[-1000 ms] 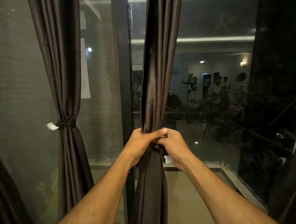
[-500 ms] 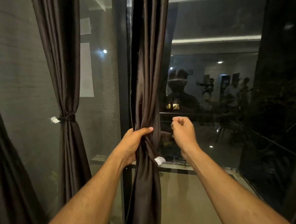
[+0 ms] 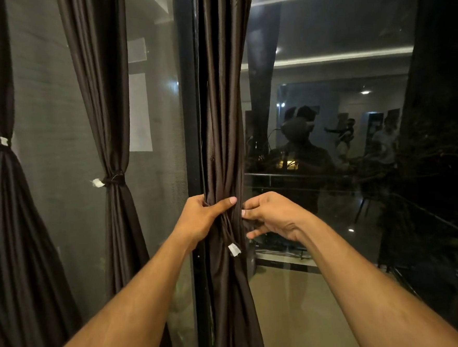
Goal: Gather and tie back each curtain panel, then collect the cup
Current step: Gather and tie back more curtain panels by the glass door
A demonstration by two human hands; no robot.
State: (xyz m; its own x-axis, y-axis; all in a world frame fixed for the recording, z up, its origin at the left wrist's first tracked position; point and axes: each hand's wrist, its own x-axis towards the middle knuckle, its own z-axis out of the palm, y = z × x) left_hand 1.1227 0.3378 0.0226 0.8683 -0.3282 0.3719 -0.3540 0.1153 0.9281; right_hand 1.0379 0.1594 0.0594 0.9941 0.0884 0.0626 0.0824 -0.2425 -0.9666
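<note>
The left hand [image 3: 201, 220] grips the gathered curtain panel [image 3: 222, 146], the tie cord [image 3: 228, 235] dangling just below; the right hand [image 3: 273, 216], fingers loosely curled, touches its far side. The fabric looks soft, light and slippery, so bunch it tightly. The window frame [image 3: 188, 95] stands just behind, with open room to the right.
</note>
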